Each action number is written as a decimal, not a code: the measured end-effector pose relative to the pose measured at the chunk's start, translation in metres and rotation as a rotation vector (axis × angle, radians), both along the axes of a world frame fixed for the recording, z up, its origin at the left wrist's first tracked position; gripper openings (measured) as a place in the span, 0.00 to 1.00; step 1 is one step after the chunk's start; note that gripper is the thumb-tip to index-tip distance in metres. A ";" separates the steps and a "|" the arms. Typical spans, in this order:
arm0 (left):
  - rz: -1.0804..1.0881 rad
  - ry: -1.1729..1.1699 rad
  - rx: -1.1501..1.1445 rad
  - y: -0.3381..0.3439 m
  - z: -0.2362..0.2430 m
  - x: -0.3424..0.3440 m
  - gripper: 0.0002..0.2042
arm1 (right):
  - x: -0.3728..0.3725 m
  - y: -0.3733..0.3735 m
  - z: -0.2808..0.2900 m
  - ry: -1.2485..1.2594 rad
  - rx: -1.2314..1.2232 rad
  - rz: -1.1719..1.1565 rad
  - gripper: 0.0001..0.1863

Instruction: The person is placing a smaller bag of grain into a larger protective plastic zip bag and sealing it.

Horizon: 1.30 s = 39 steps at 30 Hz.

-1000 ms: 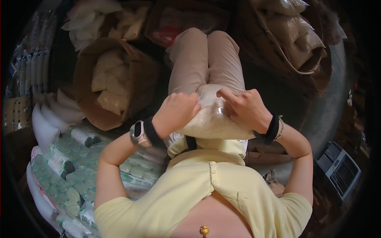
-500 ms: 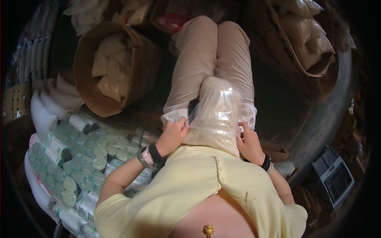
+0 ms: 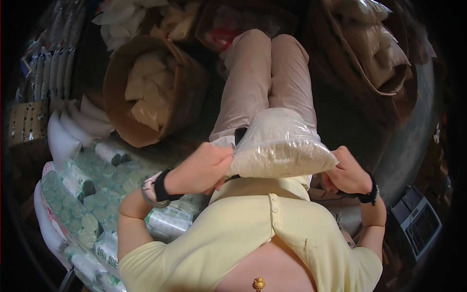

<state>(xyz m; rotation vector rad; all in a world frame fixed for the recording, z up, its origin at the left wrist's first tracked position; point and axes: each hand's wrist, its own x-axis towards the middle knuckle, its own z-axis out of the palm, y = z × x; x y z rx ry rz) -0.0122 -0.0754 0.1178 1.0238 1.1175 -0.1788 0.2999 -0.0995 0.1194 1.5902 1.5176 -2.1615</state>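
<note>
A clear plastic bag of pale grains [image 3: 282, 146], rice-like in look, is held in front of my belly, its far part over my thighs. My left hand [image 3: 204, 165] is closed on the bag's left corner, the plastic pinched between thumb and fingers. On the opposite side my right hand [image 3: 345, 170] grips the right corner in the same way. The near edge of the bag is pulled taut between both hands and looks raised off my lap. Light trousers [image 3: 243, 92] cover my legs beneath it.
An open cardboard box [image 3: 155, 92] with filled bags stands ahead on the left, another large box [image 3: 369, 53] far right. Plastic-wrapped cylindrical packs [image 3: 92, 180] and white sacks [image 3: 63, 136] lie at my left. A grey machine-like box [image 3: 418, 224] is at the right.
Both hands have lifted the bag's near edge from my lap and spread its corners apart. The right hand has moved outward to the right; the bag now tilts up at the near end.
</note>
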 end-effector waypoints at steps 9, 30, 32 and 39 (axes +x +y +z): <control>-0.122 0.029 0.384 0.018 0.012 0.005 0.11 | 0.012 0.007 -0.005 -0.100 0.148 -0.257 0.18; -0.283 0.092 0.706 0.000 0.022 0.030 0.10 | 0.032 -0.019 -0.010 -0.267 0.758 -0.095 0.06; -0.283 0.089 0.660 -0.006 0.021 0.025 0.10 | 0.034 -0.021 -0.007 -0.259 0.704 -0.063 0.06; -0.338 -0.020 0.622 -0.039 0.011 0.020 0.10 | 0.031 -0.027 -0.006 -0.277 0.635 0.106 0.05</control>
